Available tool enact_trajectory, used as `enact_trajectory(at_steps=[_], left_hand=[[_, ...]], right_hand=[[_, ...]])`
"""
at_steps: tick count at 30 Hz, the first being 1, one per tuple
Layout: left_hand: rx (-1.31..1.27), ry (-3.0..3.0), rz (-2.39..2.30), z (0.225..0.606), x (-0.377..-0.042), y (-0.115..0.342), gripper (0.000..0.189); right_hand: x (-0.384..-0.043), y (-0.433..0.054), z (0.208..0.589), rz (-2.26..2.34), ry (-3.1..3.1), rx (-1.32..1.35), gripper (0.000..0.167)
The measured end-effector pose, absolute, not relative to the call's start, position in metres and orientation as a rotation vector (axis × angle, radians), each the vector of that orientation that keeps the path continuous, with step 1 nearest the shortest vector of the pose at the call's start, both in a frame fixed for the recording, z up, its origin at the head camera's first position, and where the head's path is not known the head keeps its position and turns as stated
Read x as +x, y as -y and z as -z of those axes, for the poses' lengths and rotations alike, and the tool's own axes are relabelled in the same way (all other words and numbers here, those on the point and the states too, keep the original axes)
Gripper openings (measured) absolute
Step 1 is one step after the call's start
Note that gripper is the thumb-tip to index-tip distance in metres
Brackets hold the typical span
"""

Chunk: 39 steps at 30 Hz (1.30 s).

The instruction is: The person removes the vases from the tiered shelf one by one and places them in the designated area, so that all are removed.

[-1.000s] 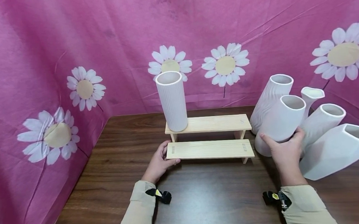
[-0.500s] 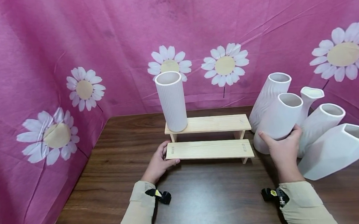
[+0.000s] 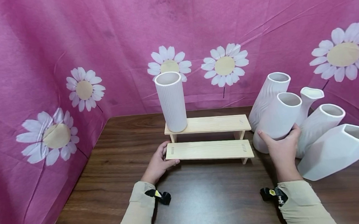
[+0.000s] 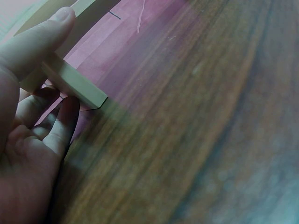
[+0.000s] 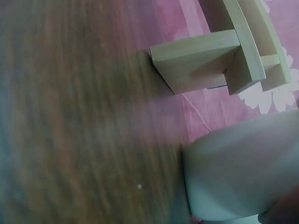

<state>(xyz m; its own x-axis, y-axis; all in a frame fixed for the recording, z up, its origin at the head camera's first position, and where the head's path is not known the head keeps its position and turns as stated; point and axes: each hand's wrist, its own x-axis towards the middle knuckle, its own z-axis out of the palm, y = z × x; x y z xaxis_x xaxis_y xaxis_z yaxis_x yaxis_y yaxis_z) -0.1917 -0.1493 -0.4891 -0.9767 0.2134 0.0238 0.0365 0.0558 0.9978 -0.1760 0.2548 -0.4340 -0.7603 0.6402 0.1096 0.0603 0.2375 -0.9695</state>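
Observation:
A two-step wooden stand [image 3: 209, 149] stands on the table. My left hand [image 3: 158, 164] grips the left end of its lower step, thumb on the front edge; in the left wrist view, the fingers [image 4: 65, 123] curl by the stand's leg [image 4: 77, 84]. A ribbed cylindrical white vase [image 3: 171, 104] stands upright on the upper step's left end. To the right of the stand, my right hand [image 3: 282, 150] holds a smooth, rounded white vase [image 3: 277, 119] around its body. That vase's side [image 5: 238, 168] fills the lower right of the right wrist view; whether its base touches the table is unclear.
Around the held vase stand other white vases: a wavy one [image 3: 266, 98] behind, a narrow-necked one [image 3: 308, 100], a textured one [image 3: 319, 127] and a faceted one [image 3: 339, 152] to the right. A pink daisy cloth [image 3: 193, 29] hangs behind the brown wooden table [image 3: 122, 139].
My right hand and the smooth vase have shifted slightly left and away from me. The wavy vase behind has moved slightly left too. My left hand and the stand have stayed put.

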Motion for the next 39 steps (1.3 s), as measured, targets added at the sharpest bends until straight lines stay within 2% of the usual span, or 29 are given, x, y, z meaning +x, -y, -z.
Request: enact_trajectory(at_steps=[8, 16, 28, 39], left_hand=[[0.283, -2.194, -2.048, 0.489, -0.191, 0.15, 0.088], [0.268, -2.188, -2.049, 0.488, -0.192, 0.15, 0.086], [0.267, -2.171, -2.066, 0.489, -0.192, 0.15, 0.085], [0.258, -2.182, -2.059, 0.487, -0.191, 0.149, 0.086]], right_hand=[[-0.172, -0.25, 0.425, -1.545, 1.9, -0.471, 0.101], [-0.162, -0.237, 0.394, -1.684, 1.553, -0.245, 0.087], [-0.142, -0.217, 0.357, -1.816, 1.168, 0.073, 0.082], [-0.146, -0.185, 0.343, -1.914, 1.263, 0.285, 0.072]])
